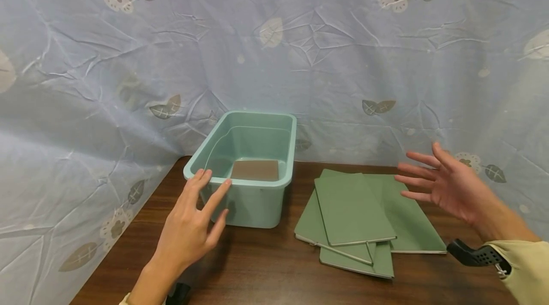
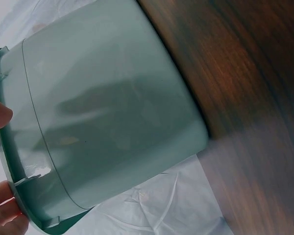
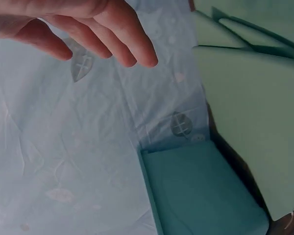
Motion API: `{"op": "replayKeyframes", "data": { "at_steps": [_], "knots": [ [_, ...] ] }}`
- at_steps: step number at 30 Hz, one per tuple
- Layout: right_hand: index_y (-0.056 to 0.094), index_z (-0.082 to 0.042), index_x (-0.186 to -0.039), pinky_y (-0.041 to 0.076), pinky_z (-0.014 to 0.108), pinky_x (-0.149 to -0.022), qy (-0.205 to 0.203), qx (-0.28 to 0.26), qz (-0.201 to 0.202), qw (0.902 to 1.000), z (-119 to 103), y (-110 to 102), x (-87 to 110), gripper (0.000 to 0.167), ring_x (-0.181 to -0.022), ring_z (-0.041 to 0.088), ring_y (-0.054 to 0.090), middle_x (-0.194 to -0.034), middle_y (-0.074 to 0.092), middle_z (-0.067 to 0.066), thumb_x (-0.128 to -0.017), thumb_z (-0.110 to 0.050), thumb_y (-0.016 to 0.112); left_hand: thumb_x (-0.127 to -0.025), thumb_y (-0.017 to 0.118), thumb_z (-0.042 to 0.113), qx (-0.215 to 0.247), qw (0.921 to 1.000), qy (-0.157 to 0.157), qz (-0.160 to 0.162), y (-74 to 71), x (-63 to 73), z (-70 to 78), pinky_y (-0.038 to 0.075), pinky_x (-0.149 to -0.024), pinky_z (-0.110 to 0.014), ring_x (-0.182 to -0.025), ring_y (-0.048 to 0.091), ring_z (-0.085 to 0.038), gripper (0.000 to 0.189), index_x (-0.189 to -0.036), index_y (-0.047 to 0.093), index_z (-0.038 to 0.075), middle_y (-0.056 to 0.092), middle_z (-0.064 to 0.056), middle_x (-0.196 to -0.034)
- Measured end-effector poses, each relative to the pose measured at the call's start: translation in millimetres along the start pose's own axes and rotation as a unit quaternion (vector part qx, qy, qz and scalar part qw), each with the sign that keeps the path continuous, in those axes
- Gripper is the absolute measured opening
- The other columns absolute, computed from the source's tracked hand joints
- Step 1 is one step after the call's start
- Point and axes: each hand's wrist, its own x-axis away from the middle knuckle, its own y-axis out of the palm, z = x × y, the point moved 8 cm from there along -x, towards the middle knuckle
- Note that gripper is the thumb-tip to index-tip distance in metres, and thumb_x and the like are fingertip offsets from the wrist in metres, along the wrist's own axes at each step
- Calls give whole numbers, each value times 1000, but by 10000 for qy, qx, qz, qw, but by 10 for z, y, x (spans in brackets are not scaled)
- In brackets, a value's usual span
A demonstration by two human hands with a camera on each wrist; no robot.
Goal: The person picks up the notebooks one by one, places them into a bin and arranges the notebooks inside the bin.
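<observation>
A pale green plastic bin (image 1: 253, 205) stands on the table, with a flat brown rectangular piece (image 1: 255, 170) on its floor. At the bin's near left rim is my left hand (image 1: 188, 226), fingers extended and spread. The left wrist view shows its fingertips (image 2: 2, 208) at the rim and the bin's outer wall (image 2: 112, 107). To the right of the bin, several green notebooks lie in an overlapping pile, the top one (image 1: 353, 209) askew. My right hand (image 1: 456, 188) is held up over the right side of the pile, palm facing left, fingers loosely straight, holding nothing.
The dark brown wooden table (image 1: 266, 271) meets a bluish floral cloth (image 1: 334, 57) hanging behind and at the left. A larger green notebook (image 1: 411, 219) forms the right part of the pile. A black strap (image 1: 472, 253) circles the right wrist.
</observation>
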Motion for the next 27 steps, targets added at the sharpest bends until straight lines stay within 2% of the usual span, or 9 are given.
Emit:
{"op": "replayKeyframes", "data": {
  "at_steps": [2,5,14,18,23,27],
  "knots": [
    [59,-26,-149,56,48,-114,79,-268,-155,9995,67,7,18,62,-138,24,64,-150,65,2,-116,-45,10,-112,40,42,-5,10000,16,26,-1,3,2,14,-138,-30,-144,50,-49,53,-152,59,14,52,-34,-150],
    [61,-25,-148,55,47,-115,242,-443,-212,9985,201,-16,58,65,-138,22,65,-150,65,0,-115,-45,9,-111,41,41,-5,10000,44,84,-3,2,5,14,-138,-30,-143,51,-50,52,-152,60,14,53,-34,-149],
    [67,-34,-137,56,49,-113,895,-365,550,9938,682,-225,243,60,-133,19,67,-141,69,-7,-114,-53,15,-111,41,41,6,10000,35,92,26,2,5,13,-137,-29,-144,50,-50,52,-152,60,14,53,-34,-150],
    [68,-33,-135,55,50,-114,1091,-571,696,9899,877,-240,297,61,-132,19,68,-139,70,-6,-113,-56,17,-111,41,41,14,10000,41,81,32,1,5,13,-137,-28,-144,50,-50,53,-152,60,14,52,-34,-150],
    [70,-29,-134,54,53,-116,1156,-884,754,9865,1042,-234,336,64,-131,21,68,-138,70,-3,-113,-56,17,-111,42,41,24,9999,78,127,24,-2,10,13,-137,-29,-143,50,-50,52,-151,60,13,53,-35,-149],
    [71,-29,-132,54,53,-115,1192,-829,973,9846,1117,-261,348,62,-128,21,68,-138,69,-2,-113,-56,19,-111,43,40,40,9998,95,176,24,-3,11,15,-137,-30,-143,51,-50,52,-151,61,12,53,-35,-148]
  ]
}}
